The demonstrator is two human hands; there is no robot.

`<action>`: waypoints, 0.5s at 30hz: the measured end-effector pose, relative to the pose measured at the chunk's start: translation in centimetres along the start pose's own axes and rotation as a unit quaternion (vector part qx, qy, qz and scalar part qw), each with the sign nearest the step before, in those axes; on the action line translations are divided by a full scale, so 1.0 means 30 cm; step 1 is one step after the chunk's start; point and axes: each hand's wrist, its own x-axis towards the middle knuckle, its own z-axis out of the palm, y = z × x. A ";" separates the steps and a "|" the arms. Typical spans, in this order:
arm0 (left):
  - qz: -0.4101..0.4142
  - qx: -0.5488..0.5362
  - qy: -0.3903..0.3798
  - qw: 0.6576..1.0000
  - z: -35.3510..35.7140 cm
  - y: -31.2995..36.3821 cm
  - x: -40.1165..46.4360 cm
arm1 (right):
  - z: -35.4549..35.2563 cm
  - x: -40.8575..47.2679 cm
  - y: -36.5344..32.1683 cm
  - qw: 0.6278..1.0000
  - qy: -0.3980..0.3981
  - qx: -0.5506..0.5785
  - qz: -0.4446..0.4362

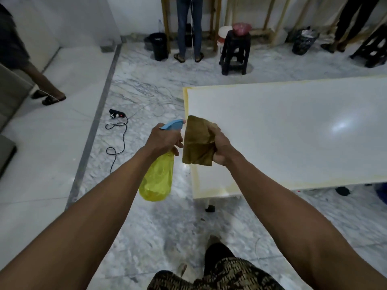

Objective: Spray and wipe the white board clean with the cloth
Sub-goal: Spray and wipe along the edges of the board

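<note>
A: Your left hand is wrapped round the neck of the spray bottle, fingers curled at the blue trigger head, yellow body hanging down toward you over the marble floor.

B: And your right hand?

A: That grip is clamped on the folded brown cloth, thumb and fingers pinching its right edge, so it hangs flat just beside the nozzle.

B: Where's the white board from there?

A: Ahead and to your right. It lies flat like a low worktop, long axis running off to the right, its near-left corner just below your right hand. The bottle is left of the board's left edge, nozzle pointing forward and to the right, toward the cloth and that edge. Your right hand is the nearer one; it already sits over the surface.

B: How does the board look?

A: Glossy, with a bright glare patch on the right. A yellowish stain rims the left and front edges, heaviest at the near-left corner. No spray droplets that I can make out, so I'd judge you're lining up to spray: swing the nozzle further right, over the board.
</note>
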 end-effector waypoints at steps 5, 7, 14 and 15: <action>-0.020 0.002 0.009 1.000 -0.082 0.007 0.044 | 0.125 0.078 -0.027 0.999 -0.024 0.030 0.000; -0.024 0.008 0.015 1.000 -0.111 0.012 0.085 | 0.162 0.108 -0.055 0.999 -0.036 0.034 0.001; -0.043 0.031 0.033 0.998 -0.211 0.023 0.320 | 0.268 0.309 -0.179 0.999 -0.023 -0.018 -0.016; -0.042 0.035 0.032 0.998 -0.222 0.031 0.358 | 0.278 0.349 -0.194 0.999 -0.022 -0.019 -0.013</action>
